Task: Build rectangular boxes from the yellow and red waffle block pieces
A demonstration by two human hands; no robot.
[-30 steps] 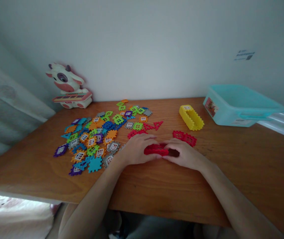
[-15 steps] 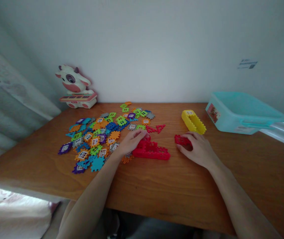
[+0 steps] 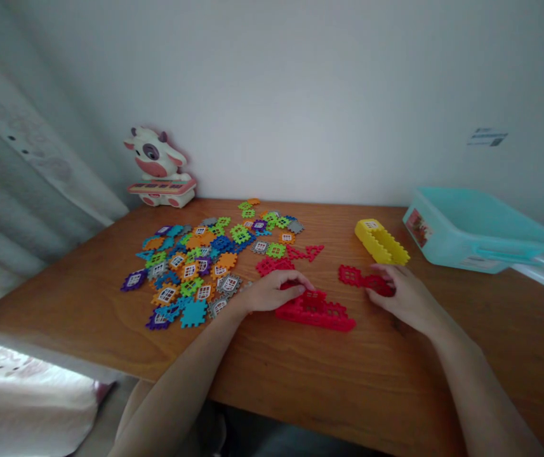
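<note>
My left hand [image 3: 276,291] is closed on the left part of a long red assembly of interlocking building plates [image 3: 317,312], which lies on the table. Its thumb and fingertips reach over the assembly's upper edge. Just behind this hand lies a flat red plate [image 3: 272,265]. To the right, the fingers of my right hand [image 3: 402,295] curl around a red building plate [image 3: 379,285]. Another red square plate [image 3: 349,275] lies beside that one, touching it or nearly so. Small red triangular pieces [image 3: 313,252] rest farther back.
Loose coloured building plates [image 3: 193,311] spread over the table's left half. A yellow assembled piece [image 3: 381,244] stands behind my right hand. At the right is a turquoise bin [image 3: 462,244]; a cow toy keyboard [image 3: 162,190] stands at the back left by the wall.
My left hand and the red assembly have moved right and nearer to me, uncovering the red plate behind. My right hand has shifted right, showing two red plates. The whole view has also shifted slightly.
</note>
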